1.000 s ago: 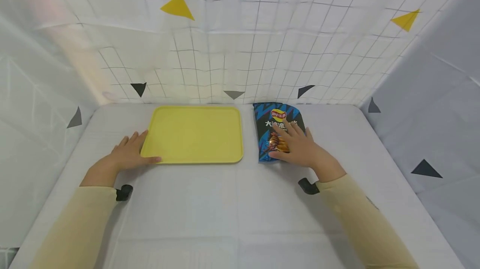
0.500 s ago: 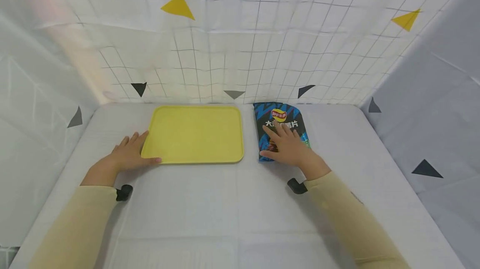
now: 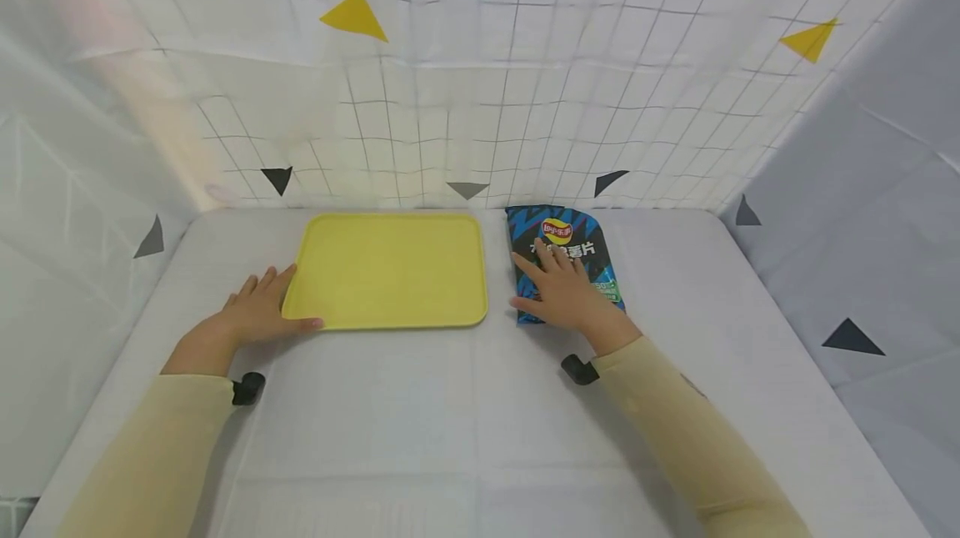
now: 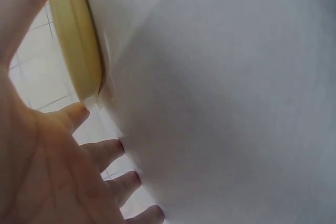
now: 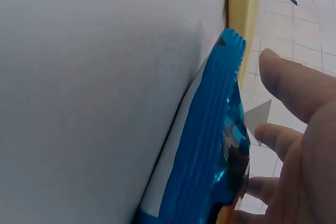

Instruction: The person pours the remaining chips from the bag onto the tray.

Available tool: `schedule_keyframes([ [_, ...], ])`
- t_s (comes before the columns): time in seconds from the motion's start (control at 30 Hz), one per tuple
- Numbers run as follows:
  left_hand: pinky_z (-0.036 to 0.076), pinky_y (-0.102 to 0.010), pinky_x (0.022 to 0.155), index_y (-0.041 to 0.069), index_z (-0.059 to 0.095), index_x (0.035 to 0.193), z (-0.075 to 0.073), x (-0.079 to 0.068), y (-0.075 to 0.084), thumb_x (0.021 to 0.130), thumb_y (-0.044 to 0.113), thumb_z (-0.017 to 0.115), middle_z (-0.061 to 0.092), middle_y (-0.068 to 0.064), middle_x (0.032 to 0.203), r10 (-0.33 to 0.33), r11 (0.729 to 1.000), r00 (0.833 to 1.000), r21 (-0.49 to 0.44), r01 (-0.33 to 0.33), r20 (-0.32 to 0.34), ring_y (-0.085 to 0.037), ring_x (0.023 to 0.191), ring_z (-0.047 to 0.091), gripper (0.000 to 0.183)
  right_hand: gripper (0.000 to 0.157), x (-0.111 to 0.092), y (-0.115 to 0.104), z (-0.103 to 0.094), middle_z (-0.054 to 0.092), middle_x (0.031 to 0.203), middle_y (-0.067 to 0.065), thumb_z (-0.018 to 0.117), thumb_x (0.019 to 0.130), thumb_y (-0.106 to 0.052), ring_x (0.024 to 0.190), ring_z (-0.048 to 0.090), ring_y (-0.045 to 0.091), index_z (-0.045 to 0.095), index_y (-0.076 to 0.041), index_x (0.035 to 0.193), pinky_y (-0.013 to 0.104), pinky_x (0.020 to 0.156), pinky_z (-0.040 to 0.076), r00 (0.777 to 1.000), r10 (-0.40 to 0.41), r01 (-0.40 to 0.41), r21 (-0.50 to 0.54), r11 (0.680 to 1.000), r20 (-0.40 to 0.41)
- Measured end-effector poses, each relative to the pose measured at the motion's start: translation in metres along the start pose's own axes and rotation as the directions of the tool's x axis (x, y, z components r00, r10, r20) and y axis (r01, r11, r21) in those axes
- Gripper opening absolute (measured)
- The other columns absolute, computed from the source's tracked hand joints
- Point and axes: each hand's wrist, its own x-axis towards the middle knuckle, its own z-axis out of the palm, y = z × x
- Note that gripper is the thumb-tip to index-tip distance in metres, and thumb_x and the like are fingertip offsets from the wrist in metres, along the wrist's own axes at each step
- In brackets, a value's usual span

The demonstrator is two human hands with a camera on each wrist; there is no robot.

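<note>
A flat yellow tray (image 3: 390, 271) lies toward the back of the table, left of centre. At its near left corner my left hand (image 3: 255, 313) rests with fingers spread, thumb along the front edge and index finger at the left side. In the left wrist view the tray's rim (image 4: 79, 40) runs between thumb and index finger. A blue and black bag of potato chips (image 3: 570, 229) lies right of the tray. Over it my right hand (image 3: 558, 296) is spread with the fingers loosely extended; in the right wrist view the bag (image 5: 205, 140) stays below the fingers, ungripped.
A white cloth covers the table (image 3: 375, 421). Behind stands a white gridded curtain (image 3: 450, 121) with yellow and dark triangles; grey-white sheets (image 3: 847, 213) close off the sides. A narrow strip of table separates the tray and the bag.
My right hand has slid left across the bag, uncovering more of its right side. The bag, the tray and my left hand stay where they were.
</note>
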Motion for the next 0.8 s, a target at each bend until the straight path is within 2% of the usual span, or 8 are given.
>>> schedule_keyframes([
  [0.37,0.006,-0.081,0.105,-0.004,0.006,0.158,0.0,-0.002,-0.001,0.08,0.073,0.066,0.002,-0.044,0.155,-0.001,1.0,1.0,-0.013,0.001,0.0,-0.068,0.138,-0.002,0.125,0.08,0.011,-0.006,0.004,-0.003,0.168,0.016,0.052,0.095,-0.066,0.151,0.004,0.047,0.023,-0.031,0.161,0.076,0.11,0.01,0.998,0.054,-0.052,-0.052,0.997,0.034],
  [0.6,0.006,-0.081,0.105,-0.004,0.005,0.158,-0.001,-0.002,0.0,0.08,0.074,0.066,0.001,-0.043,0.155,-0.004,1.0,1.0,-0.016,0.004,0.009,-0.067,0.139,-0.002,0.126,0.083,0.019,-0.006,0.006,-0.008,0.167,0.016,0.052,0.092,-0.071,0.149,0.003,0.053,0.022,-0.036,0.16,0.078,0.108,0.013,0.993,0.094,-0.086,-0.112,0.99,0.074],
  [0.8,0.006,-0.08,0.106,-0.004,0.005,0.158,-0.002,-0.001,0.0,0.08,0.074,0.065,0.001,-0.043,0.155,-0.008,1.0,1.0,-0.011,0.008,0.014,-0.067,0.139,-0.002,0.126,0.083,0.021,-0.011,0.001,-0.014,0.167,0.014,0.055,0.09,-0.071,0.147,-0.002,0.055,0.025,-0.037,0.159,0.08,0.106,0.016,0.986,0.128,-0.116,-0.111,0.987,0.111],
])
